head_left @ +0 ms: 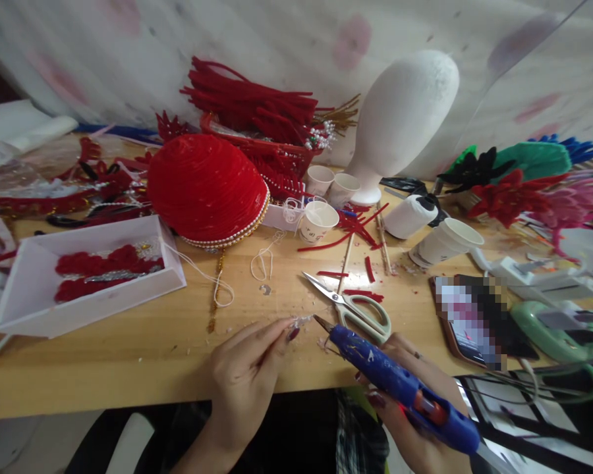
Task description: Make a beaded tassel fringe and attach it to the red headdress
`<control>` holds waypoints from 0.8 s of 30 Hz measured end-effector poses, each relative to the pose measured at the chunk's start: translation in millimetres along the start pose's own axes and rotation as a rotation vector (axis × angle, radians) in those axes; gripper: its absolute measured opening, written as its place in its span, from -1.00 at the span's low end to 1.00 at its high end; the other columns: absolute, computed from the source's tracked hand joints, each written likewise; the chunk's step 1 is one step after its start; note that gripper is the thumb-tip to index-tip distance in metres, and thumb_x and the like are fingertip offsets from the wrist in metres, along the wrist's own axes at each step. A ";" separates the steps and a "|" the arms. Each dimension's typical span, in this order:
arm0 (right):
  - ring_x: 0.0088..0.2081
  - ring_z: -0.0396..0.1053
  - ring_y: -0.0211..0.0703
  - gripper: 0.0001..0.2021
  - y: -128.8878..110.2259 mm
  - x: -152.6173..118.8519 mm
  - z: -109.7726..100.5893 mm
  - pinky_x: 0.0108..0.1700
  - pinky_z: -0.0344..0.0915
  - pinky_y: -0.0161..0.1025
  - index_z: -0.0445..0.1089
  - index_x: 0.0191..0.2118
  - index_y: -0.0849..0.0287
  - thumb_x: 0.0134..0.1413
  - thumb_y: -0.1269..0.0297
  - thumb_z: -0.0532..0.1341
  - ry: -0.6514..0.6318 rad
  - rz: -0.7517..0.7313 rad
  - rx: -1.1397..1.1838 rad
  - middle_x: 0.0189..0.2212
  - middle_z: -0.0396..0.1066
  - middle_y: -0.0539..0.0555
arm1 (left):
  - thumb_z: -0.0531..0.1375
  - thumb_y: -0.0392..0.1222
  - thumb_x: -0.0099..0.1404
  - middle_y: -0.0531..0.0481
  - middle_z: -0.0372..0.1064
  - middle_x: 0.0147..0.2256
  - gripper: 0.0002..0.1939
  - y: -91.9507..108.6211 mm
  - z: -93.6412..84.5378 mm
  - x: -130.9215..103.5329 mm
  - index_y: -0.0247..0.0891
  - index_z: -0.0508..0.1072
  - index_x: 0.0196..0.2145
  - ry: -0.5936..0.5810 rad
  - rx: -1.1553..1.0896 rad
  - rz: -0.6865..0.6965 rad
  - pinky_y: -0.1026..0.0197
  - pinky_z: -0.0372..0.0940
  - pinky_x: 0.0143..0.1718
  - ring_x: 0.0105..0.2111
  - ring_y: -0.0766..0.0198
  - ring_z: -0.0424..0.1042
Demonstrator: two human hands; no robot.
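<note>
My right hand (415, 401) is wrapped round a blue hot glue gun (400, 385), its tip pointing up and left. Between the thumb and fingers of my left hand (252, 368) is a small whitish, shiny piece (301, 321), too small to name. The glue gun's tip is at the outer end of that piece; whether they touch I cannot tell. Just beyond the tip, a pair of scissors (348, 306) with pale handles lies on the wooden table (178, 368), blades parted. Short red fuzzy strips (369, 270) are scattered around the scissors.
A red cap-like form (202, 187) with a beaded rim stands behind, beside a white box (103, 296) holding red pieces. Paper cups (319, 220), a white foam head (405, 112), a thread cone (410, 216), a phone (469, 319) and a power strip (543, 280) stand or lie around.
</note>
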State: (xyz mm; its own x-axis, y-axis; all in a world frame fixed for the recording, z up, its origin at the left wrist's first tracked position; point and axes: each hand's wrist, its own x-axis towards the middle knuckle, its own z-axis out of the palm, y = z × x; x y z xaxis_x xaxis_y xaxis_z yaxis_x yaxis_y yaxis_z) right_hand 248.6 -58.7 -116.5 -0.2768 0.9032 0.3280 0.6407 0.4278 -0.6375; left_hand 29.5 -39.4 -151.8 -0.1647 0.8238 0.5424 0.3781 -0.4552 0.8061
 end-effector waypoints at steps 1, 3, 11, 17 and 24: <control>-0.45 0.37 -0.10 -0.87 -0.5 0.0 0.0 -0.47 0.27 -0.21 0.37 -0.34 0.13 0.15 0.19 0.22 -0.002 0.000 0.001 -0.46 0.32 0.04 | 0.27 -0.39 0.28 0.03 0.62 -0.37 -0.85 0.0 0.2 0.0 -0.24 0.61 -0.23 -0.001 0.001 0.006 0.43 0.44 -0.35 -0.38 0.36 0.59; -0.45 0.36 -0.12 -0.87 -1.2 -0.2 0.0 -0.46 0.27 -0.21 0.38 -0.33 0.13 0.15 0.19 0.23 -0.011 -0.007 0.007 -0.46 0.32 0.03 | 0.27 -0.39 0.28 0.03 0.61 -0.37 -0.85 -0.1 0.5 0.0 -0.24 0.61 -0.22 -0.004 -0.002 0.010 0.43 0.44 -0.36 -0.39 0.36 0.59; -0.48 0.33 -0.14 -0.86 -1.8 -0.4 -0.3 -0.48 0.26 -0.23 0.37 -0.35 0.14 0.16 0.19 0.22 0.000 -0.005 0.027 -0.48 0.31 0.02 | 0.26 -0.37 0.29 0.04 0.62 -0.36 -0.83 0.2 0.5 0.9 -0.20 0.61 -0.21 -0.004 0.006 0.009 0.35 0.48 -0.37 -0.38 0.30 0.60; -0.46 0.36 -0.11 -0.86 -2.5 0.3 2.2 -0.47 0.27 -0.21 0.39 -0.34 0.14 0.15 0.20 0.23 0.004 -0.004 0.044 -0.48 0.31 0.03 | 0.28 -0.38 0.27 0.03 0.63 -0.33 -0.82 2.4 0.5 0.3 -0.18 0.62 -0.22 0.004 -0.006 -0.035 0.32 0.50 -0.33 -0.36 0.28 0.61; -0.44 0.39 -0.11 -0.85 -4.7 1.3 5.4 -0.45 0.30 -0.20 0.42 -0.32 0.12 0.17 0.17 0.22 0.018 0.009 0.062 -0.45 0.36 0.03 | 0.29 -0.37 0.26 0.09 0.63 -0.34 -0.82 2.5 -0.5 1.9 -0.15 0.63 -0.24 0.028 -0.022 -0.091 0.40 0.47 -0.30 -0.37 0.35 0.60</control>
State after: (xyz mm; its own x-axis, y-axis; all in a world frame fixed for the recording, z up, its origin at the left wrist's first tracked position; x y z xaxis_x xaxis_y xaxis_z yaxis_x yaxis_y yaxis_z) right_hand 241.4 -59.4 -116.8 -0.2583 0.9065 0.3340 0.5977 0.4215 -0.6820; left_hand 29.7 -39.2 -148.7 -0.2227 0.8526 0.4728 0.3404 -0.3864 0.8572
